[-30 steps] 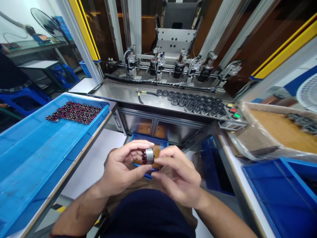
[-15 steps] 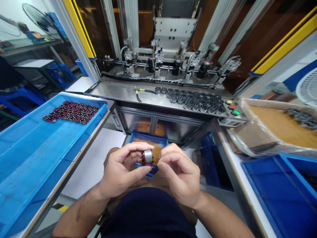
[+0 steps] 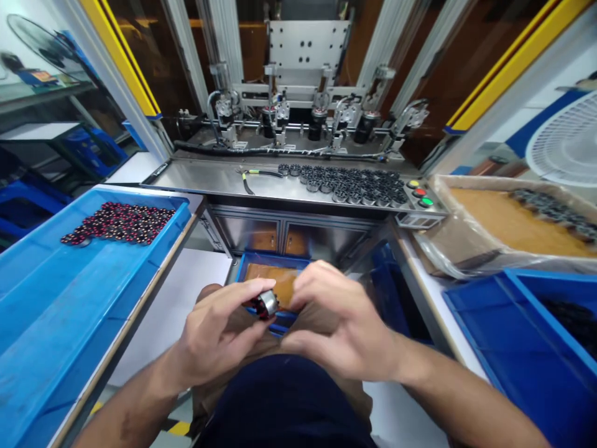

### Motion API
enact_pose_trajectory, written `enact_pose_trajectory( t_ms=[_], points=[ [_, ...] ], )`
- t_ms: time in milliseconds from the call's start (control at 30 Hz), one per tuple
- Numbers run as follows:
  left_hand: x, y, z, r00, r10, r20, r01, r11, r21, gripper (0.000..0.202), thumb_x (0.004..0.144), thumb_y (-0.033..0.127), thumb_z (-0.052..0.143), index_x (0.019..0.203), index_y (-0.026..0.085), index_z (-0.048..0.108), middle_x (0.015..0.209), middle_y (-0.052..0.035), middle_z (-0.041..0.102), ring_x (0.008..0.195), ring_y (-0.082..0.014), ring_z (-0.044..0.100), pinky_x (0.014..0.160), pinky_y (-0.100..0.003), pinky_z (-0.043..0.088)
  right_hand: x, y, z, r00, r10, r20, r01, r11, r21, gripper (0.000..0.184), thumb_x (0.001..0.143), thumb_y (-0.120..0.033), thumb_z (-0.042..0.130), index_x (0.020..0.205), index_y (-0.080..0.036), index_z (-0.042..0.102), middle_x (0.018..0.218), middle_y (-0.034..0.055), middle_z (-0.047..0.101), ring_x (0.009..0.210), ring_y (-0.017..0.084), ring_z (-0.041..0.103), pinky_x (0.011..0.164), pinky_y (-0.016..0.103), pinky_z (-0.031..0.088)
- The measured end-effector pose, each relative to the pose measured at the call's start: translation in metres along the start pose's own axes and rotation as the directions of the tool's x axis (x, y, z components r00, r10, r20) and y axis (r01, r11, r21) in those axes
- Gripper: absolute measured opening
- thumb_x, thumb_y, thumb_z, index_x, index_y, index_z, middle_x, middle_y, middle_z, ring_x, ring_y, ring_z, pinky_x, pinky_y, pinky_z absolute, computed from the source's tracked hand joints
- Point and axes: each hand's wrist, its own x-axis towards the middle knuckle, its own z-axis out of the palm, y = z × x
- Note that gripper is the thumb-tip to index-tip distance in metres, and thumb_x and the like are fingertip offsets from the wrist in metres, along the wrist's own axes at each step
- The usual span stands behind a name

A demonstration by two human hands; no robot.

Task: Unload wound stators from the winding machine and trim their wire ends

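Observation:
Between the thumb and fingers of my left hand [image 3: 219,330] is a motor stator [image 3: 267,303], a short silver ring with dark, red-wired ends. It is held tilted above my lap. To its right, apart from it, my right hand [image 3: 333,317] is blurred, with the thumb and fingers spread and nothing visible between them. Below and beyond both hands stands a blue bin [image 3: 240,269] with a brown sheet [image 3: 268,272] in it.
At left a blue tray [image 3: 93,292] holds many wound stators [image 3: 125,223]. Black-ended stators [image 3: 354,183] and cutting pliers [image 3: 249,177] lie on the metal ledge before the machine. Buttons [image 3: 420,193], a lined carton [image 3: 480,218] and a dark blue bin [image 3: 504,348] are at right.
My right hand has come away from the stator and its fingers have spread. My left hand has tilted the stator. The whole view has shifted slightly.

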Motion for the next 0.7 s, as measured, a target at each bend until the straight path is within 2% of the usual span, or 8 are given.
enact_pose_trajectory(
  t_ms=[67,167,267,333,400,500,633,700],
  points=[
    [-0.001,0.0,-0.004,0.999,0.009,0.038,-0.011,0.999,0.038,0.061,0.076,0.003,0.073,0.133,0.02,0.055,0.121,-0.0093,0.071,0.11,-0.0194,0.069,0.102,-0.03,0.054,0.008,-0.006,-0.001,0.986,-0.034,0.161,0.046,0.997,-0.068,0.012,0.089,-0.024,0.067,0.082,-0.014,0.063,0.078,0.0045,0.063,0.074,0.017,0.054,0.071,0.034,0.044],
    [0.0,0.002,-0.009,0.996,0.051,0.072,-0.054,0.998,0.031,0.063,0.077,0.003,0.072,0.135,0.02,0.053,0.122,-0.01,0.071,0.111,-0.0204,0.068,0.102,-0.033,0.055,0.017,-0.008,-0.004,0.949,-0.206,0.238,0.257,0.943,-0.209,0.016,0.096,-0.017,0.053,0.085,-0.012,0.063,0.082,0.0081,0.065,0.076,0.018,0.054,0.07,0.034,0.045],
    [0.003,0.007,-0.014,0.981,0.161,0.104,-0.157,0.987,-0.045,0.061,0.076,0.002,0.073,0.132,0.021,0.056,0.126,-0.0113,0.068,0.113,-0.0225,0.067,0.098,-0.037,0.057,0.02,-0.005,-0.015,0.842,-0.404,0.356,0.517,0.793,-0.322,0.029,0.099,-0.013,0.039,0.086,-0.011,0.065,0.083,0.0111,0.065,0.08,0.021,0.054,0.071,0.038,0.044],
    [0.006,0.01,-0.016,0.974,0.191,0.125,-0.182,0.98,-0.08,0.054,0.075,0.003,0.075,0.125,0.019,0.061,0.124,-0.0118,0.068,0.111,-0.0219,0.067,0.095,-0.035,0.059,0.02,-0.001,-0.025,0.791,-0.437,0.429,0.588,0.737,-0.334,0.034,0.099,-0.012,0.035,0.086,-0.009,0.066,0.08,0.0119,0.064,0.081,0.023,0.054,0.07,0.039,0.044],
    [0.008,0.011,-0.017,0.976,0.177,0.129,-0.168,0.983,-0.08,0.049,0.075,0.003,0.076,0.12,0.017,0.063,0.121,-0.012,0.069,0.109,-0.0205,0.068,0.094,-0.033,0.059,0.02,0.001,-0.034,0.798,-0.39,0.459,0.567,0.743,-0.356,0.033,0.098,-0.011,0.036,0.086,-0.008,0.067,0.078,0.0121,0.063,0.078,0.023,0.054,0.068,0.039,0.043],
    [0.009,0.012,-0.014,0.987,0.147,0.064,-0.147,0.989,-0.002,0.045,0.074,0.005,0.076,0.116,0.015,0.063,0.117,-0.0123,0.069,0.107,-0.0192,0.068,0.096,-0.031,0.058,0.018,-0.002,-0.037,0.867,-0.297,0.399,0.464,0.775,-0.429,0.018,0.097,-0.017,0.05,0.093,-0.011,0.067,0.084,0.0112,0.064,0.075,0.02,0.054,0.067,0.037,0.042],
    [0.01,0.013,-0.006,0.989,0.147,-0.023,-0.143,0.98,0.137,0.037,0.078,0.005,0.072,0.114,0.013,0.064,0.116,-0.0132,0.069,0.106,-0.0167,0.068,0.097,-0.024,0.055,0.016,-0.013,-0.015,0.908,-0.341,0.244,0.413,0.827,-0.381,0.036,0.088,-0.043,0.068,0.089,-0.007,0.067,0.083,0.0128,0.064,0.075,0.021,0.055,0.066,0.037,0.043],
    [0.009,0.013,-0.005,0.986,0.163,-0.03,-0.156,0.974,0.162,0.034,0.08,0.005,0.07,0.113,0.012,0.064,0.115,-0.0138,0.069,0.106,-0.0165,0.068,0.098,-0.023,0.054,0.018,-0.015,0.001,0.906,-0.343,0.246,0.415,0.831,-0.369,0.029,0.091,-0.035,0.064,0.081,-0.007,0.066,0.077,0.0115,0.062,0.071,0.02,0.052,0.063,0.036,0.041]
  ],
)
